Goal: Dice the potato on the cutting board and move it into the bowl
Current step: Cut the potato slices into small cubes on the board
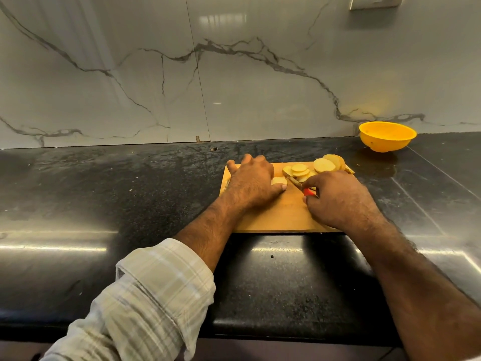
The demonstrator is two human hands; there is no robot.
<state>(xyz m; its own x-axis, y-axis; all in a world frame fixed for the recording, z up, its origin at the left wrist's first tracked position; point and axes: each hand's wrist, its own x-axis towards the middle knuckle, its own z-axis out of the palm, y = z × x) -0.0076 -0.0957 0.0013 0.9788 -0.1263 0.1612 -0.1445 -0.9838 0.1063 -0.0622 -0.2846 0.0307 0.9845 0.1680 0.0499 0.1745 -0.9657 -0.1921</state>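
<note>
Yellow bowl (387,136) sits empty on the tabletop (130,204); left hand (253,182) presses potato slices (299,170) flat-fingered, right hand (335,198) grips the knife (294,181).

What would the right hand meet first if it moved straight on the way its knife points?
Probably the potato slices just ahead of the right hand and its knife, though depth is unclear.

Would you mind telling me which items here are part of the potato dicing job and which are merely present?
Part of the job:
- potato slices
- cutting board
- knife, held in the right hand
- left hand, pressing a slice
- yellow bowl

Merely present:
- black countertop
- marble backsplash
- wall switch plate
</note>
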